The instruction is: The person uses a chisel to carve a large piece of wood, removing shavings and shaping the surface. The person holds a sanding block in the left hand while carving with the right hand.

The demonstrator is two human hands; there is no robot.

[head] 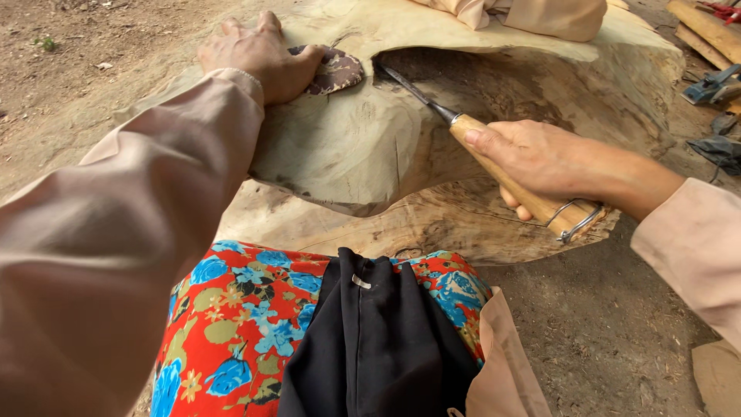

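Observation:
A large pale carved block of wood (363,147) lies on the ground in front of me. My left hand (258,58) rests flat on its top left, partly over a dark mottled flat piece (340,71). My right hand (532,158) grips the wooden handle of a chisel (509,177) that has a metal ring at its end. The chisel's dark metal blade (409,86) points up and left into a shadowed hollow (463,77) cut in the wood.
A red and blue flowered cloth (239,324) and a black cloth (374,340) cover my lap. Beige cloth (532,14) lies on the wood's far edge. A blue power tool (714,85) and planks (706,31) sit at the right on dirt ground.

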